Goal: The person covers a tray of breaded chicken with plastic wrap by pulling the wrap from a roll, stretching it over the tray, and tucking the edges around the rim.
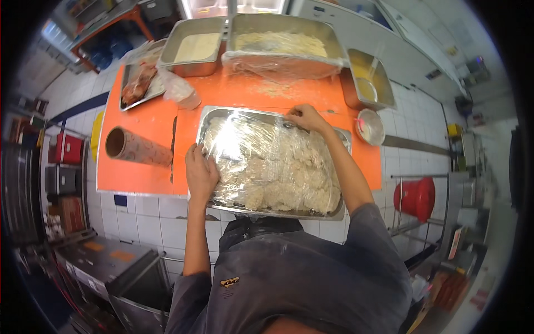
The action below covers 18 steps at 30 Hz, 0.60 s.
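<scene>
A large metal tray [273, 212] lies at the front edge of the orange table [137, 179], jutting over it towards my body. Breaded pieces of food [300, 179] fill it, and clear plastic film [258, 146] is stretched over them, shining at the left. My left hand [202, 171] is on the tray's left rim with the fingers bent over it. At the far rim, right of the middle, my right hand [305, 118] has its fingertips at the film's edge; whether they pinch it is unclear. A roll with a cardboard core [139, 147] lies on the table to the left.
Behind the tray stand a metal pan of pale powder [194, 48], a larger pan of crumbs [283, 41] and a deep pan of yellow liquid [367, 83]. A metal bowl [370, 127] is at the right edge, a small tray with meat [139, 83] at the back left.
</scene>
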{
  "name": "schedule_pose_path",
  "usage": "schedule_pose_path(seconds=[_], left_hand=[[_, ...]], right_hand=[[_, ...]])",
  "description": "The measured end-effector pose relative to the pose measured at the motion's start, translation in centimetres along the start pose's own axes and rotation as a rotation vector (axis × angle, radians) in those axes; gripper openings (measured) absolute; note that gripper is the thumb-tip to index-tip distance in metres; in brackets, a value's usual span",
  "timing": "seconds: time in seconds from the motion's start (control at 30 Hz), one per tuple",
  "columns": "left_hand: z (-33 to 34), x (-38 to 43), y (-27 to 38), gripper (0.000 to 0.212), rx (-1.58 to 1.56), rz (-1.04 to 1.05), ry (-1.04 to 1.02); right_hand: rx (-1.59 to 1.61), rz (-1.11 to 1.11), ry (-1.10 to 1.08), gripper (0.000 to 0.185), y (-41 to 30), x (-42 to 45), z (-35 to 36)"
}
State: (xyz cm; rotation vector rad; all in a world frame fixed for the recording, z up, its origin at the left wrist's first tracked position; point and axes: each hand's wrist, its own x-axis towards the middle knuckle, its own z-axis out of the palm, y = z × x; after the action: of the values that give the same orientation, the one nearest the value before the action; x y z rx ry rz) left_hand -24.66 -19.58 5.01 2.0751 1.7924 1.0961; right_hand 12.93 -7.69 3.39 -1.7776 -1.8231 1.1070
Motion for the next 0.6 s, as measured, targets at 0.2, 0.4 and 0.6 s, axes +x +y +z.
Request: schedule_pose_path(seconds=[0.2, 0.4, 0.6], left_hand=[[5.5, 5.6, 5.4, 0.029, -0.282, 0.294, -0.261], [12.6, 9.0, 9.5, 0.023, -0.260, 0.316, -0.525], [15.0, 10.3, 9.6, 0.017, -0.137, 0.305, -0.643]], right_hand=[[0.078, -0.209, 0.250, 0.022, 1.7, -1.9, 0.6], [-0.219, -0.353, 0.072, 0.018, -0.3, -2.9, -0.2], [-0.312, -0.401, 0.154, 0.014, -0.9, -3.1, 0.0]])
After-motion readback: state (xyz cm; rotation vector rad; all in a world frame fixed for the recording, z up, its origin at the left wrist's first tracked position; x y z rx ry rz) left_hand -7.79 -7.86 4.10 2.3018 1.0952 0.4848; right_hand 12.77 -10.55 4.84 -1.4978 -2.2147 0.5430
